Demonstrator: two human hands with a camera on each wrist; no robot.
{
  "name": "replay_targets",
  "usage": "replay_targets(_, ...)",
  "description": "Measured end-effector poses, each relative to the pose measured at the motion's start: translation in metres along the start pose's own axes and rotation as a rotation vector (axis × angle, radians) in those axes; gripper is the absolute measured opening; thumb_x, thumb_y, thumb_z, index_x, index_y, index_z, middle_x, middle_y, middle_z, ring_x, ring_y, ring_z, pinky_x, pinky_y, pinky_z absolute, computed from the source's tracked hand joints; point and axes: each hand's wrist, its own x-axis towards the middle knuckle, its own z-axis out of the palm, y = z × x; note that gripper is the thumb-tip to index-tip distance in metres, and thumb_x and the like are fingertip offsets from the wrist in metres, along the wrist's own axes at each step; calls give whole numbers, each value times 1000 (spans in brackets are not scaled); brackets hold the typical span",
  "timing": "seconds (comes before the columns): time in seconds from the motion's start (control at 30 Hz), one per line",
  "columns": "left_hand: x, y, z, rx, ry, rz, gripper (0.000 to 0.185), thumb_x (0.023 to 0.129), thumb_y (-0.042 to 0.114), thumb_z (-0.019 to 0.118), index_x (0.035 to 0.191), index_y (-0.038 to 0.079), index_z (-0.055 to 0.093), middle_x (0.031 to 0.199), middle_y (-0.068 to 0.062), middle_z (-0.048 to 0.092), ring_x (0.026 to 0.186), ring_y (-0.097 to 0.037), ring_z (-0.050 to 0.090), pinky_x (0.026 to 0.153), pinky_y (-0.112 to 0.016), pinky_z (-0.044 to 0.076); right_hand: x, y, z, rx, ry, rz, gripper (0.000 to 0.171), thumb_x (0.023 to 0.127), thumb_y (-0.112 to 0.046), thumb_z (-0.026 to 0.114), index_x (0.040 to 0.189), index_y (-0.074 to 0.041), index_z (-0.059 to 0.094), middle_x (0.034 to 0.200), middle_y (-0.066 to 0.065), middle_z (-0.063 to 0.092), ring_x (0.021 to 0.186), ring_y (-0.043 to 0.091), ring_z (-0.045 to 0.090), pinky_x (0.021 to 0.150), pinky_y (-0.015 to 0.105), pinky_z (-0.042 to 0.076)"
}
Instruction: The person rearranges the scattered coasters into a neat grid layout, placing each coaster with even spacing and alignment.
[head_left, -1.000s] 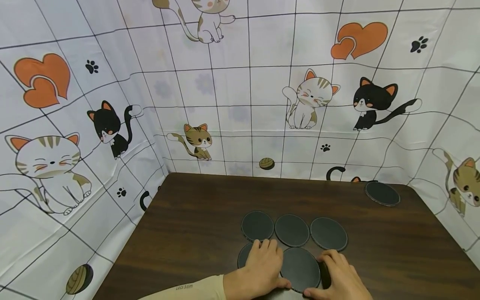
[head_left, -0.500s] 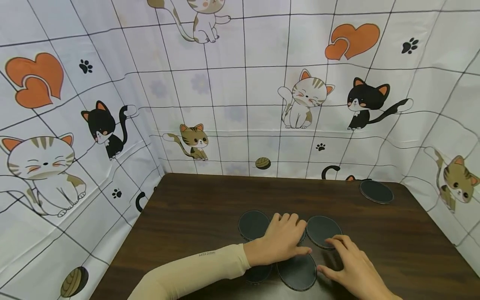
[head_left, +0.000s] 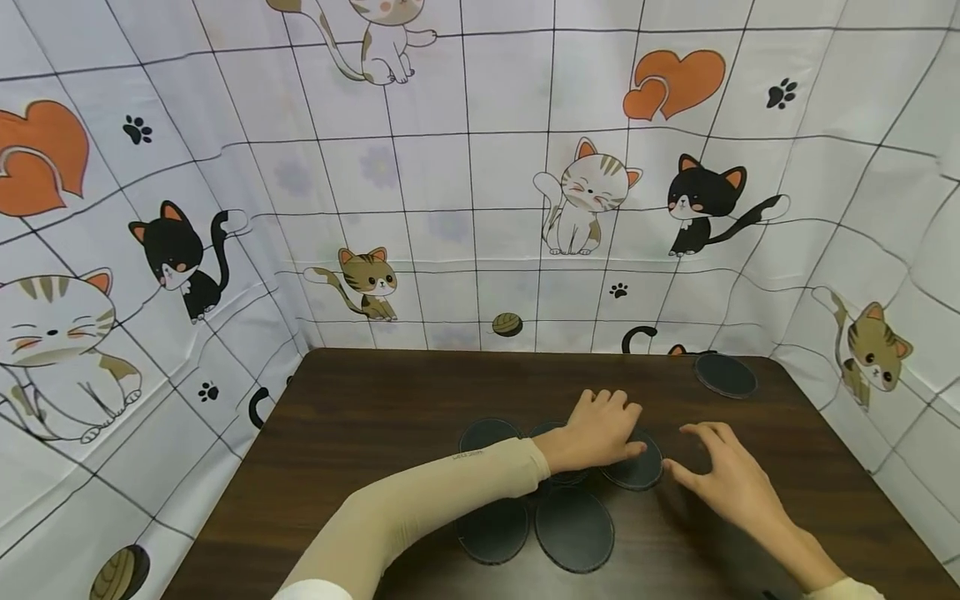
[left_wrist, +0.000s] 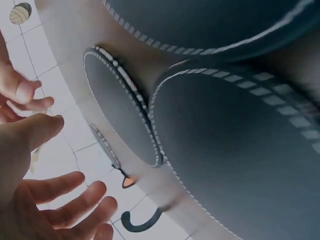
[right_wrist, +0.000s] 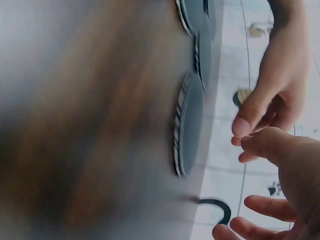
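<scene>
Where wrist views blur, head view shows left hand (head_left: 596,433) – on coaster (head_left: 636,468).

Bright, even light fills the head view, with soft shadows under the forearms; its grid lines bow toward 3 and 9 o'clock. Both wrist views are blurred and washed out.

— What sort of place am I working in?
— A makeshift recording booth, I'd say: cat-print cloth (head_left: 465,192) hangs around three edges of a dark wooden table (head_left: 375,400).
</scene>
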Motion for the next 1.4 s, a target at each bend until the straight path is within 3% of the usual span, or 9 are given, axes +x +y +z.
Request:
replay_targets(0.23,43,1,1,-21,-25,-12,57,97,64,56,142,29,56,125,6,54,110,-15,54,91,-36,43,31,21,-19,-52,1,53,70,91,-47,76,134,4,56,133,31,46,104,54,57,72,65,48)
replay_targets(0.53,92,-6,16,-7,-73,-25,53,99,59,56,144,31,53,131,5,52,117,-17,51,96,-37,40,61,61,-17,-128,-78,114,74,90,-47,77,130,11,56,126,40,46,105,60,52,76,70,44)
replay_targets(1.0,139,0,38,-17,-165,-66,57,99,61,56,148,32,51,144,5,50,133,-21,46,111,-41,33,84,103,-19,-197,-115,223,88,90,-60,70,129,18,54,124,43,43,104,60,51,75,67,46)
replay_targets(1.23,160,21,29,17,-226,-34,63,98,62,55,155,39,41,154,8,41,140,-19,40,113,-39,31,84,127,-22,-187,-186,314,98,90,-69,63,125,22,50,121,46,42,103,62,50,79,72,42)
replay_targets(1.4,169,42,22,29,-246,18,66,98,63,55,158,46,33,156,13,36,142,-15,35,115,-37,28,81,135,-24,-192,-185,358,103,91,-67,63,134,24,41,126,49,37,113,68,41,87,77,37)
